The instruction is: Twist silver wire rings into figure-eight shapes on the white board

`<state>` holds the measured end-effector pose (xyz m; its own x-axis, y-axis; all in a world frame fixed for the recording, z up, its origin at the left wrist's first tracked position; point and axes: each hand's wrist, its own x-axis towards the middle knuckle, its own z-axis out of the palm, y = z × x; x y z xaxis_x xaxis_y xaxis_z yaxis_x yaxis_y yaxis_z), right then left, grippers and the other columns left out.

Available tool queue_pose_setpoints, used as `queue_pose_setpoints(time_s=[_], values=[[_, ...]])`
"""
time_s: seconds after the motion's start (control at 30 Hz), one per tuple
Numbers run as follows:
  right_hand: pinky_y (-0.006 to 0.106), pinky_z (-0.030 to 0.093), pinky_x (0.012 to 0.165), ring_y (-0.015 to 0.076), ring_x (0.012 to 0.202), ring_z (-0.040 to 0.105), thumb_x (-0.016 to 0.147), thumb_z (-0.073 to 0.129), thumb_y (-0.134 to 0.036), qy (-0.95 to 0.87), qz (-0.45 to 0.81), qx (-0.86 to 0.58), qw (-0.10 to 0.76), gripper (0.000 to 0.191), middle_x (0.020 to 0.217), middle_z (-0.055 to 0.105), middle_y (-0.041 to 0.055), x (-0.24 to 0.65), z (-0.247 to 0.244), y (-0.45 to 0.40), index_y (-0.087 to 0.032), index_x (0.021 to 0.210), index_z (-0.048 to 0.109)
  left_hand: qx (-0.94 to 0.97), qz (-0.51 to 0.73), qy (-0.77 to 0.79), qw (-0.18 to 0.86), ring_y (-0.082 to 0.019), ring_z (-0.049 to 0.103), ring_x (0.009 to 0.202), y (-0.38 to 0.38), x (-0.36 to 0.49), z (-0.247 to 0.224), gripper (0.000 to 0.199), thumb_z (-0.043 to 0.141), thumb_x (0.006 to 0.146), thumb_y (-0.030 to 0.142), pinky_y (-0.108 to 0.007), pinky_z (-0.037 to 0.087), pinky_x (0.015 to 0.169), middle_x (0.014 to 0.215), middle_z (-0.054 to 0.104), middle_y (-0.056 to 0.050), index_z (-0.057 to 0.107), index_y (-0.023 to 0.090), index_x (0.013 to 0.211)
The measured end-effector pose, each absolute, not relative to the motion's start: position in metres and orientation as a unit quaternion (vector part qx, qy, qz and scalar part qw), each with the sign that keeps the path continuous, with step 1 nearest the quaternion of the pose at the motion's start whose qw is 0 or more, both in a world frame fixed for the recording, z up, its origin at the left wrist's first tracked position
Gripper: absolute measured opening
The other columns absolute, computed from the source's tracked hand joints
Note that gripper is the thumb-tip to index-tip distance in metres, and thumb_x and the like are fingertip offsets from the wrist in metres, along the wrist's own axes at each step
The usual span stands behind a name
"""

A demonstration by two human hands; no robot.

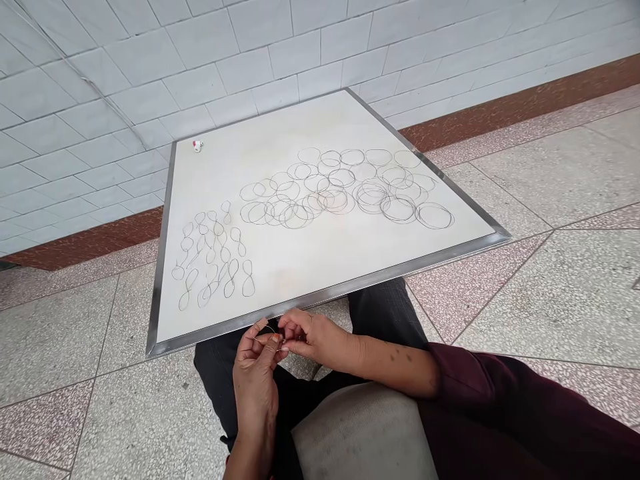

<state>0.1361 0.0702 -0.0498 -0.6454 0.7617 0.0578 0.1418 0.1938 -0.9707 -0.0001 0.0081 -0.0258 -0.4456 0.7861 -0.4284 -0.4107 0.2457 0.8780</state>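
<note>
A thin wire loop [257, 339] is held just off the near edge of the table, above my lap. My left hand [257, 363] pinches it between thumb and fingers, with the loop curving around the fingertips. From the right, my right hand [310, 337] closes its thumb and fingers on the same wire, close to the left thumb. The exact spot where the fingertips meet is too small to make out. Figure-eight wire pieces [231, 279] lie in rows on the left of the tabletop. Round wire rings [343, 179] lie overlapping across the middle and right.
The white table [300, 267] has a metal rim and stands against a tiled wall [200, 60]. A small red and white object [198, 145] sits at its far left corner. Speckled floor [65, 340] surrounds it. My legs [215, 380] are partly under the near edge.
</note>
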Motion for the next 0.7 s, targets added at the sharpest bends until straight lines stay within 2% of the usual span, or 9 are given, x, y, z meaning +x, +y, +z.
queue_pose_setpoints(time_s=[0.1,0.17,0.53,0.7], values=[[0.023,0.048,0.067,0.0128,0.074,0.06,0.079,0.072,-0.014,-0.709,0.556,-0.333,0.278,0.018,0.082,0.062,-0.0009,0.1363,-0.0469,0.0697,-0.019,0.094,0.064,0.159,0.597,0.607,0.5,-0.01,0.062,0.063,0.0074,0.0001,-0.0253,0.052,0.085,0.063,0.026,-0.022,0.052,0.062,0.072,0.067,0.002,0.064,0.017,0.11],[0.023,0.047,0.067,0.0127,0.075,0.06,0.08,0.07,-0.013,-0.715,0.539,-0.339,0.288,0.013,0.081,0.061,-0.0009,0.1362,-0.0468,0.0692,-0.019,0.09,0.065,0.167,0.597,0.607,0.497,-0.01,0.061,0.063,0.0073,-0.0003,-0.0264,0.051,0.085,0.064,0.027,-0.022,0.051,0.061,0.073,0.067,0.002,0.064,0.017,0.11],[0.021,0.046,0.067,0.0128,0.076,0.059,0.085,0.059,-0.01,-0.765,0.459,-0.314,0.325,0.011,0.083,0.063,0.0005,0.1381,-0.0471,0.0675,-0.02,0.087,0.065,0.181,0.599,0.598,0.501,-0.007,0.055,0.056,0.0069,-0.002,-0.0304,0.053,0.083,0.065,0.023,-0.02,0.046,0.059,0.071,0.066,0.003,0.064,0.018,0.114],[0.022,0.047,0.07,0.0133,0.078,0.059,0.088,0.057,-0.011,-0.774,0.439,-0.295,0.349,0.011,0.084,0.064,0.0016,0.1385,-0.0487,0.0665,-0.019,0.087,0.064,0.18,0.607,0.587,0.504,-0.007,0.055,0.059,0.0069,-0.0012,-0.0295,0.052,0.083,0.065,0.023,-0.019,0.046,0.061,0.072,0.066,0.003,0.064,0.019,0.113]])
